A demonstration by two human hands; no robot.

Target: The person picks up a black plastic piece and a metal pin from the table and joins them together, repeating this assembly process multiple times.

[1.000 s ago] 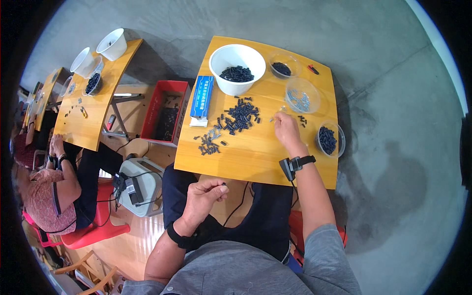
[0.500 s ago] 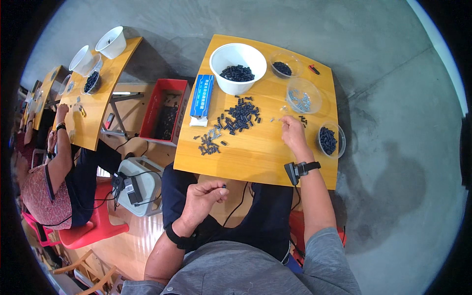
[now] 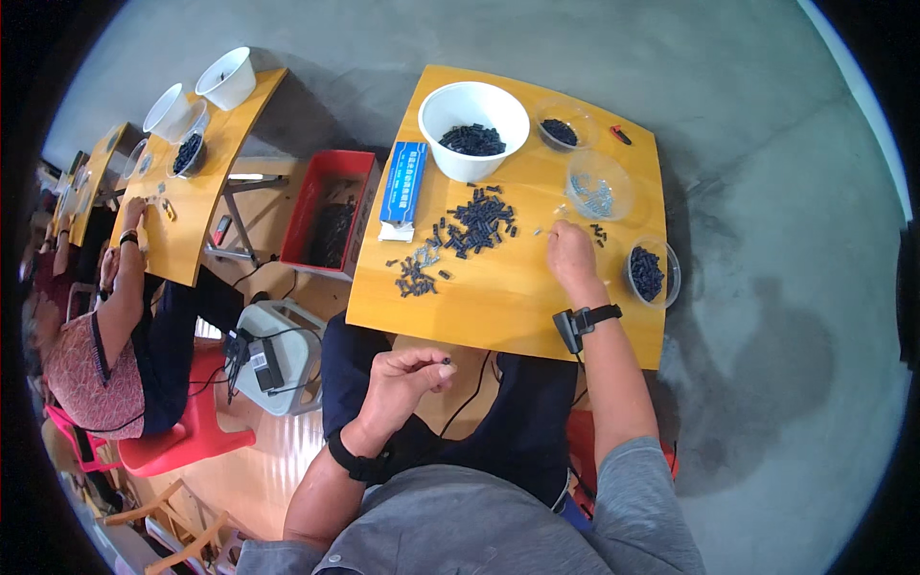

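Note:
Over my lap, just off the table's front edge, my left hand (image 3: 395,388) pinches a small black cylindrical part (image 3: 447,362) between thumb and fingertips. My right hand (image 3: 572,257) rests low over the right half of the wooden table (image 3: 498,321), its fingers drawn together; whatever lies in them is too small to make out. By its fingertips is a tiny silvery piece (image 3: 539,231). Several small black pieces (image 3: 599,234) lie just right of that hand. A loose pile of black cylindrical parts (image 3: 479,223) and a smaller heap of dark and silvery pieces (image 3: 416,278) spread to its left.
A white bowl (image 3: 465,170) of black parts stands at the back, beside a blue box (image 3: 403,182). Clear bowls line the right side, one with silvery pieces (image 3: 596,199). A red-handled tool (image 3: 621,136) lies behind. Left are a red crate (image 3: 307,216) and a seated co-worker (image 3: 96,374).
The view has shifted slightly. My left hand keeps its pinch on the black part over my lap, and my right hand stays low over the table near the tiny silvery pieces.

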